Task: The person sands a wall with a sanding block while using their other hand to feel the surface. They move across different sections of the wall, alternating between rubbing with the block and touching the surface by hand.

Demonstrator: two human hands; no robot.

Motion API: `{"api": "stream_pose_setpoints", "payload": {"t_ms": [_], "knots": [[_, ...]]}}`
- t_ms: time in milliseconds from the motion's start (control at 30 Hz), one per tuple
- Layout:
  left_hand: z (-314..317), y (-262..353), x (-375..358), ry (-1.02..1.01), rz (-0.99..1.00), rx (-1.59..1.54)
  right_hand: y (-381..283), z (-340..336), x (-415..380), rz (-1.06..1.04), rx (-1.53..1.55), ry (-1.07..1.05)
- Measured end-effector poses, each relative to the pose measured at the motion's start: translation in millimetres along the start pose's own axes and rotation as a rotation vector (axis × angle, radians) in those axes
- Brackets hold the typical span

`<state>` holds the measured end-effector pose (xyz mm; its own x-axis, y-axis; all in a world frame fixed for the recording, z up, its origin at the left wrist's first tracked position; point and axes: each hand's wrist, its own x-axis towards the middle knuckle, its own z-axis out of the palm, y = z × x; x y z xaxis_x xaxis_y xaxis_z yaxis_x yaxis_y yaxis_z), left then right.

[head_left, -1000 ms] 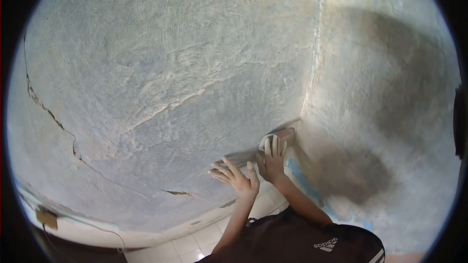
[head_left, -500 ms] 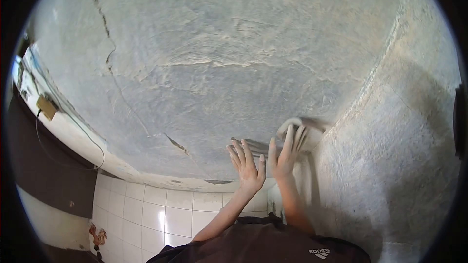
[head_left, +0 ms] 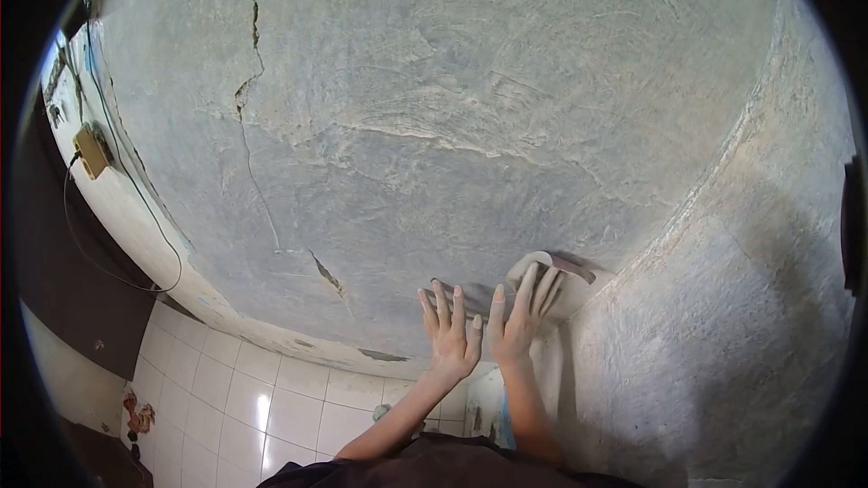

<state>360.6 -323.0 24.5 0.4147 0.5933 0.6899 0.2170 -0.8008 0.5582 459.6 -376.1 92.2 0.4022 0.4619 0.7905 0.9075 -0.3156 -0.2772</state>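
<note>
My left hand rests against the rough grey-green plastered wall, fingers stretched and spread, holding nothing. Just to its right, my right hand presses a bent piece of sandpaper to the wall close to the corner. The sheet is pale on one side and brownish on the other, and it curls up beyond the fingertips. Part of it is hidden behind the fingers. White dust coats the fingers of both hands.
A jagged crack runs down the wall, with a gouge lower down. The adjoining wall stands close on the right. At left are a yellowish socket box with a cable and white floor tiles.
The view has tilted and shifted, so the crack sits further right. My right hand and the sandpaper have moved slightly down and left. My left hand stays flat on the wall.
</note>
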Motion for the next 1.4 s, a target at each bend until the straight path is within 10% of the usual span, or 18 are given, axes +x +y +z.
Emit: {"api": "stream_pose_setpoints", "payload": {"t_ms": [233, 600, 800, 1133, 1400], "knots": [[-22, -7, -1, 0.027, -0.006, -0.073, -7, -22, 74, -0.038, -0.043, 0.266], [-115, -70, 37, 0.092, -0.012, 0.027, -72, 42, -17, -0.003, -0.179, 0.012], [-177, -111, 53, 0.077, 0.004, 0.155, -88, -6, 104, 0.005, -0.284, 0.409], [-250, -197, 71, 0.112, -0.006, 0.319, -184, 63, 20, -0.042, -0.22, 0.07], [-237, -240, 68, 0.135, 0.154, 0.352, -176, 40, 81, -0.029, -0.277, 0.311]]}}
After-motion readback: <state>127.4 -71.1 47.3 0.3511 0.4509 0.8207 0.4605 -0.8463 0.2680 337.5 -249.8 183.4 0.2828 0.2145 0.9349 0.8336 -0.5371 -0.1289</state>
